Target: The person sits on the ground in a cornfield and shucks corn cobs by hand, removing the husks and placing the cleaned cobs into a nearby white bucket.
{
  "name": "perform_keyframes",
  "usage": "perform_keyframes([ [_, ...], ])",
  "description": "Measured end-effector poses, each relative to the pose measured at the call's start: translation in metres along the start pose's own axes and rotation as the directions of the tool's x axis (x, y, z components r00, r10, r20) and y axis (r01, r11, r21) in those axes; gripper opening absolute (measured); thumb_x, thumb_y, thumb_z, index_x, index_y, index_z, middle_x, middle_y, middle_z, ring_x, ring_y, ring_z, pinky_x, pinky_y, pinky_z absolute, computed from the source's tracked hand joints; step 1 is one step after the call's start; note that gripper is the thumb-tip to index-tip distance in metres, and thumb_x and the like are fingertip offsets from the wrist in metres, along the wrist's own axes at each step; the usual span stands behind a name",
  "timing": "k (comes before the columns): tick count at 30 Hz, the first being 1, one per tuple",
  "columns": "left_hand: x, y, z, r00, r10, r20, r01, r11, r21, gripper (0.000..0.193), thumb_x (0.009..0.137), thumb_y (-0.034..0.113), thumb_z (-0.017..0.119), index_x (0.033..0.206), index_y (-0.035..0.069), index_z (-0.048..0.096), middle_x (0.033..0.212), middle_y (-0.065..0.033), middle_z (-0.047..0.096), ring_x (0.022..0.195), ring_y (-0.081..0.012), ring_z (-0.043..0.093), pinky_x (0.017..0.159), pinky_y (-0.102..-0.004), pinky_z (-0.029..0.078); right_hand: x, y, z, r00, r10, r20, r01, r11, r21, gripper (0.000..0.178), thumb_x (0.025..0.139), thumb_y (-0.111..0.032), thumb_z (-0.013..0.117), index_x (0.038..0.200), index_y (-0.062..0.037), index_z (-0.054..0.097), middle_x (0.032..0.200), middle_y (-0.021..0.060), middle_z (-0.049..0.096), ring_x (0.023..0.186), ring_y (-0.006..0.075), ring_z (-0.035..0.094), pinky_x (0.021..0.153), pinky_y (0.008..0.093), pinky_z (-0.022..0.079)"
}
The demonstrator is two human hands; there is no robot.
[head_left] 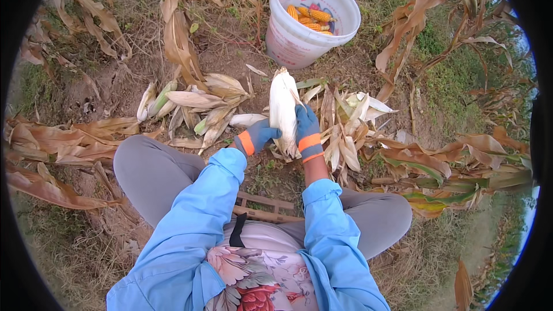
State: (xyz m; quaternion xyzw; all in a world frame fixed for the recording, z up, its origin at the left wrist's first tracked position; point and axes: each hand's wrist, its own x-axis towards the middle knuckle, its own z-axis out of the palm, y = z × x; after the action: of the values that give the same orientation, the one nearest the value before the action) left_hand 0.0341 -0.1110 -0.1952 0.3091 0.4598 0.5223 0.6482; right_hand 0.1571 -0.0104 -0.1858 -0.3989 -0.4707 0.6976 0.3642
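An ear of corn [283,103] in its pale dry husk stands upright between my two gloved hands. My left hand [260,135], in a grey-blue glove with an orange cuff, grips its lower left side. On the other side my right hand [307,124] has its fingers closed at the husk's edge, by a small loose strip. Beyond the ear is a white plastic bucket [288,40], with several bare yellow cobs [314,18] inside.
Husks lie piled on the ground at left [213,101] and at right [348,118]. Dry corn stalks [178,34] flank the spot on both sides. My bent legs frame the near ground, with a brown slatted piece [268,206] between them.
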Motion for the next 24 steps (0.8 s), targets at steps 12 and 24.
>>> perform_keyframes([
  [12, -0.002, 0.005, 0.006, 0.996, -0.001, 0.090, 0.006, 0.998, -0.059, 0.060, 0.073, 0.015, 0.063, 0.125, 0.000, 0.038, 0.117, -0.0114, 0.051, 0.106, -0.0209, 0.049, 0.090, -0.0338, 0.040, -0.008, 0.004, -0.004, 0.997, -0.048, -0.066, 0.043, 0.996, -0.075, 0.029, 0.087, -0.018, 0.044, 0.104, 0.0032, 0.054, 0.083, 0.0036, 0.057, 0.068, 0.0108, 0.048, 0.061, 0.0246, 0.041],
  [24, 0.004, 0.032, 0.007, 0.963, 0.095, -0.253, -0.029, 0.967, 0.254, 0.059, 0.073, 0.025, 0.067, 0.119, -0.003, 0.041, 0.107, -0.0138, 0.054, 0.096, -0.0193, 0.052, 0.080, -0.0313, 0.044, -0.014, -0.012, 0.000, 0.959, -0.189, -0.212, 0.153, 0.973, -0.174, 0.030, 0.085, -0.014, 0.040, 0.103, 0.0056, 0.054, 0.088, 0.0084, 0.059, 0.075, 0.0132, 0.054, 0.067, 0.0270, 0.044],
])
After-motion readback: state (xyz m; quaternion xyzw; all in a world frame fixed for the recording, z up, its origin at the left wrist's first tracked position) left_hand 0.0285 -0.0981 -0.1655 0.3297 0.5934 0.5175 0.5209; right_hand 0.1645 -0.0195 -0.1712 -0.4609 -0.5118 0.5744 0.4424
